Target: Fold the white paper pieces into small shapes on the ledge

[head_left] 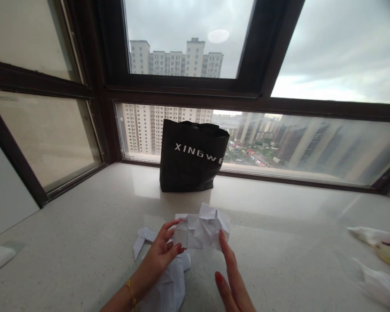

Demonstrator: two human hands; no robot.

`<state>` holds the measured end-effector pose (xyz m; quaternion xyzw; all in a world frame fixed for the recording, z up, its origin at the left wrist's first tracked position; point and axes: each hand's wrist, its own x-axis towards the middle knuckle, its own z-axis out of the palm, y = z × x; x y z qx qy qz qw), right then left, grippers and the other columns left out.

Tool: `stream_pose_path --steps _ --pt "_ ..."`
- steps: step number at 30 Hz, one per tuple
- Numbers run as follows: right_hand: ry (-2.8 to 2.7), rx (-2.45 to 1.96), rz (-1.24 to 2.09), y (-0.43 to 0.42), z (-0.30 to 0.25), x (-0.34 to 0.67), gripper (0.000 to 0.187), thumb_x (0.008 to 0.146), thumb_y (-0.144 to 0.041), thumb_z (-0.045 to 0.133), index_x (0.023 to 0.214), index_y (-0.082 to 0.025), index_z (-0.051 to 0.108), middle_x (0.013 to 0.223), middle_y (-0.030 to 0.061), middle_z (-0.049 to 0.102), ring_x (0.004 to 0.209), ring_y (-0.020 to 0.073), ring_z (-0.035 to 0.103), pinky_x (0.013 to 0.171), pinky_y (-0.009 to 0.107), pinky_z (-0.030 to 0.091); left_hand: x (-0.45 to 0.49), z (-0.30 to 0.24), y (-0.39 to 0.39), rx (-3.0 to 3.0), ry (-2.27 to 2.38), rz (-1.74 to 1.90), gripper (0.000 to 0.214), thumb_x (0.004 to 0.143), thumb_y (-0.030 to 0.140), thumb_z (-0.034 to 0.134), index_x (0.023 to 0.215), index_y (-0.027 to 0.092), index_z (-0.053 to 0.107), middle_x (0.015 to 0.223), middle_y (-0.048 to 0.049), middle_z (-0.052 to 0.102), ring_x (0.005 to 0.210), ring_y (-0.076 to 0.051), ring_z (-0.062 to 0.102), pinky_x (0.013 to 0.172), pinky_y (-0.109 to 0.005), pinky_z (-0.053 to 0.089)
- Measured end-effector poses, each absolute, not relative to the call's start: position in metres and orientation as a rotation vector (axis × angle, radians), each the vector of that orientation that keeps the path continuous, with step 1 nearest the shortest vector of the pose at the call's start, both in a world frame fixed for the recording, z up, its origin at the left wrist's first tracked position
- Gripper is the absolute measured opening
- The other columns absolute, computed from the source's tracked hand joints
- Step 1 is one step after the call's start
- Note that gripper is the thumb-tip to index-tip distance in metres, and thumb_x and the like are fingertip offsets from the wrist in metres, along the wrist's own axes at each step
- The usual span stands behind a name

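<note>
1. Folded white paper [203, 227] is held above the windowsill [84, 225], before a black bag [191, 156].
2. Left hand [160, 251] pinches its left edge, fingers curled.
3. Right hand [232, 281], fingers straight and unclasped, touches its right edge.

- A pale speckled stone ledge [84, 225] runs below the window.
- A black bag [190, 164] stands upright at its back.
- White paper pieces [173, 284] lie near the front.
- Pale wrappings [369, 235] lie far right.
</note>
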<state>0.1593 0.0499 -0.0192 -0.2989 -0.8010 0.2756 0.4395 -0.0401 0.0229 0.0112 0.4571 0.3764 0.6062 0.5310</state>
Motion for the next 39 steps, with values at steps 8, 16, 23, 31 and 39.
stream_pose_path --steps 8,16,23,31,39 --pt "-2.272 -0.620 0.603 0.058 -0.011 0.155 0.055 0.088 -0.034 0.038 0.138 -0.029 0.015 0.142 -0.0026 0.024 0.132 0.0225 0.010 0.103 0.041 0.028 -0.032 0.003 0.019 0.883 0.799 1.400 0.080 0.064 0.028 0.071 0.132 0.023 0.028 0.112 -0.0113 0.057 0.098 -0.022 0.057 0.089 -0.037 0.039" --pt "-2.335 -0.633 0.655 0.060 -0.003 0.156 0.046 0.090 -0.034 0.034 0.135 -0.028 0.027 0.137 -0.0016 0.036 0.131 0.0208 0.015 0.102 0.040 0.030 -0.035 0.009 0.015 0.752 0.819 1.404 0.050 0.071 0.040 0.060 0.115 0.019 0.049 0.106 -0.0102 0.061 0.093 -0.022 0.060 0.080 -0.033 0.045" --pt "-2.265 -0.622 0.684 0.058 -0.011 0.155 0.045 0.087 -0.033 0.041 0.132 -0.029 0.034 0.133 0.0011 0.042 0.128 0.0223 0.026 0.101 0.038 0.032 -0.033 0.004 0.021 0.873 1.088 1.372 0.060 0.066 0.049 0.065 0.113 0.015 0.051 0.082 -0.0061 0.068 0.071 -0.018 0.063 0.068 -0.028 0.047" --pt "-1.803 -0.853 1.061 0.075 -0.027 0.158 0.050 0.076 -0.043 0.057 0.119 -0.019 0.050 0.096 0.0087 0.063 0.084 0.0209 0.059 0.072 0.031 0.049 -0.021 0.004 0.011 1.219 1.080 1.307 0.039 0.078 0.038 0.056 0.111 0.017 0.054 0.095 -0.0087 0.066 0.087 -0.020 0.061 0.079 -0.030 0.045" --pt "-1.552 -0.930 1.410 0.080 -0.010 0.156 0.040 0.071 -0.050 0.058 0.088 -0.016 0.066 0.080 0.0083 0.068 0.074 0.0226 0.060 0.071 0.034 0.047 -0.058 0.018 0.019 1.440 1.499 1.375 0.031 0.081 0.031 0.045 0.106 0.018 0.056 0.098 -0.0078 0.065 0.092 -0.019 0.059 0.081 -0.030 0.045"
